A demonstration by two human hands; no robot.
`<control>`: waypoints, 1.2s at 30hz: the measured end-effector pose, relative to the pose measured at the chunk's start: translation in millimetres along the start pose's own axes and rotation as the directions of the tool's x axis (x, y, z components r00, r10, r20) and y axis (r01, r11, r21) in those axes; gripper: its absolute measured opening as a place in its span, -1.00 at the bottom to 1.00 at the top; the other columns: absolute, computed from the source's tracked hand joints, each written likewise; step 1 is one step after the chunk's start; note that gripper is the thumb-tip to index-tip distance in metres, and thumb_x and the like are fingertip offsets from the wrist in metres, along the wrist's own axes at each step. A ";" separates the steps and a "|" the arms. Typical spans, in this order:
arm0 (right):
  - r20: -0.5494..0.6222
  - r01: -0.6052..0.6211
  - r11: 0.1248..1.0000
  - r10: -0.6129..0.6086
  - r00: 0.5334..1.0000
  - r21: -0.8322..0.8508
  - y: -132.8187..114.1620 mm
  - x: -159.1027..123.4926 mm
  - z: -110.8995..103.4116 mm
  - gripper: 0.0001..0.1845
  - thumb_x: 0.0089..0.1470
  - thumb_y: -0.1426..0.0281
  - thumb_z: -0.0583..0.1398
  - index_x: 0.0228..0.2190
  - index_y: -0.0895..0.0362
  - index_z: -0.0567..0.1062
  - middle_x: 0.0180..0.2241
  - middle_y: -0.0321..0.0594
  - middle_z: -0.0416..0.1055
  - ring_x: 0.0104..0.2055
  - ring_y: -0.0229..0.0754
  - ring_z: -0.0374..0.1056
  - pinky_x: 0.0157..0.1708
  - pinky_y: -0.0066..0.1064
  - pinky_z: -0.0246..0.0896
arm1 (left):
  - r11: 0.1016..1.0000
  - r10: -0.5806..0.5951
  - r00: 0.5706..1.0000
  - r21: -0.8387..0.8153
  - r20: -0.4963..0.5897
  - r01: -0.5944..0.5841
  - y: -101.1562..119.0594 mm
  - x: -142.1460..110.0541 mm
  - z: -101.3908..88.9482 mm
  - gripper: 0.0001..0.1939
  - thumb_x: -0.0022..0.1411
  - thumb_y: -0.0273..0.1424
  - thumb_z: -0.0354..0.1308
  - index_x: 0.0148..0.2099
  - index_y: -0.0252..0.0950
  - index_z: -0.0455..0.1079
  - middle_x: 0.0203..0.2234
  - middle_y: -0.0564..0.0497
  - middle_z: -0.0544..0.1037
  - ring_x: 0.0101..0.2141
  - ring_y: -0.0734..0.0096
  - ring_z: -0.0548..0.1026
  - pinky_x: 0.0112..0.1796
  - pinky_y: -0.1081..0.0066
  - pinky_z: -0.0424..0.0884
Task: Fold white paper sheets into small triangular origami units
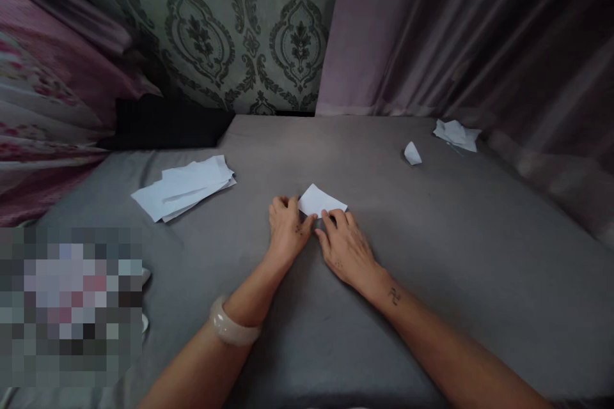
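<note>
A small piece of folded white paper (320,199) lies on the grey bed cover in front of me. At its left corner my left hand (288,227) has its fingers curled, with the thumb reaching to the near edge. My right hand (348,244) presses its bent fingertips on the near right edge, its thumb close to the left thumb. Both hands grip the paper against the cover. My fingers hide part of its lower edge.
Several white paper sheets (192,185) lie fanned out at left. A small folded paper piece (412,153) stands at right, near a pile of crumpled paper (456,134). Black cloth (173,121) lies at the back left; curtains (412,32) hang around. A blurred patch covers the lower left.
</note>
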State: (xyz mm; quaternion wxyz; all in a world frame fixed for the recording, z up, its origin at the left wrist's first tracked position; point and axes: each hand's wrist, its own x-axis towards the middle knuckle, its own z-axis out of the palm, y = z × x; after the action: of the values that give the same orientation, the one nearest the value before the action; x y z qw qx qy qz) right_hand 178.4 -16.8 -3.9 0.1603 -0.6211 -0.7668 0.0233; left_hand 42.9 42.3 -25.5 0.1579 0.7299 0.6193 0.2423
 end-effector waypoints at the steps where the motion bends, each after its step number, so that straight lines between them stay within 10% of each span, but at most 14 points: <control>1: 0.002 -0.003 1.000 0.003 1.000 -0.007 -0.6 0.2 0.0 -0.57 0.24 0.31 0.00 0.07 0.25 0.32 -0.13 0.07 0.34 -0.10 0.07 0.22 -0.13 -0.09 0.28 | 1.000 -0.022 1.000 -0.019 -0.021 0.022 -2.4 2.0 0.2 -0.42 0.10 -0.20 0.21 0.12 -0.37 0.30 -0.08 -0.23 0.27 -0.05 0.06 0.27 -0.04 0.14 0.25; 10: -0.029 0.008 0.999 -0.008 1.000 0.031 3.2 0.2 2.1 -0.61 0.24 0.36 -0.01 0.03 0.21 0.35 -0.12 0.05 0.35 -0.10 0.05 0.22 -0.13 -0.11 0.28 | 0.981 -0.117 0.992 -0.147 0.045 0.123 -1.3 24.4 -3.9 -0.81 0.19 -0.32 0.06 -0.31 -0.32 0.42 -0.44 -0.04 0.46 -0.36 0.30 0.42 -0.25 0.32 0.32; 14: -0.066 0.019 0.990 -0.011 0.998 0.137 13.3 1.1 3.0 -0.68 0.23 0.44 -0.02 -0.05 0.18 0.41 -0.08 -0.01 0.35 -0.04 -0.01 0.23 -0.07 -0.18 0.26 | 0.936 -0.176 0.982 -0.296 0.070 0.189 6.2 13.4 -14.8 -0.76 0.16 -0.40 0.06 -0.10 -0.31 0.36 -0.56 0.06 0.47 -0.50 0.40 0.44 -0.38 0.43 0.31; 17: -0.087 0.046 0.972 -0.027 0.996 0.230 24.5 3.6 4.3 -0.68 0.22 0.52 -0.04 -0.12 0.17 0.45 -0.09 -0.05 0.37 -0.04 -0.07 0.25 -0.06 -0.22 0.26 | 0.837 -0.203 0.949 -0.460 0.243 0.297 13.6 -0.2 -16.7 -0.59 0.18 -0.44 0.01 0.10 -0.29 0.22 -0.61 0.13 0.45 -0.64 0.50 0.41 -0.53 0.52 0.28; 23: -0.107 0.156 0.926 -0.126 0.986 0.345 48.9 7.7 9.3 -0.71 0.19 0.53 0.02 -0.14 0.13 0.47 -0.12 -0.11 0.40 -0.05 -0.14 0.28 -0.04 -0.24 0.25 | 0.708 -0.148 0.855 -0.550 0.497 0.442 34.3 -21.3 -8.7 -0.83 0.21 -0.47 -0.03 -0.18 -0.39 0.34 -0.50 0.00 0.48 -0.65 0.58 0.39 -0.65 0.58 0.25; 28: -0.089 0.201 0.913 -0.181 0.979 0.356 58.7 7.0 10.3 -0.76 0.18 0.50 0.06 -0.17 0.12 0.48 -0.13 -0.13 0.41 -0.06 -0.15 0.29 -0.04 -0.23 0.26 | 0.826 -0.062 0.868 -0.463 0.493 0.322 39.7 -26.8 -15.6 -0.79 0.13 -0.51 0.03 -0.15 -0.36 0.34 -0.48 0.02 0.48 -0.59 0.55 0.38 -0.57 0.54 0.31; 36: -0.033 0.279 0.896 -0.285 0.958 0.347 66.9 -5.0 -1.3 -0.66 0.18 0.54 0.00 -0.10 0.11 0.47 0.01 -0.11 0.39 0.06 -0.14 0.28 0.05 -0.16 0.25 | 0.953 0.288 0.924 0.021 0.250 -0.303 32.9 -36.0 -25.8 -0.66 0.14 -0.54 0.00 -0.04 -0.28 0.38 -0.23 -0.13 0.34 -0.23 0.25 0.35 -0.23 0.29 0.33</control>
State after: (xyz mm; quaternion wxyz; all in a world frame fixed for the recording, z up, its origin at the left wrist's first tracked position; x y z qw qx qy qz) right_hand 242.9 -6.6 -19.4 0.2621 -0.4649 -0.8339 0.1406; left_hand 51.7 -0.8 7.7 0.1726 0.8435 0.4850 0.1534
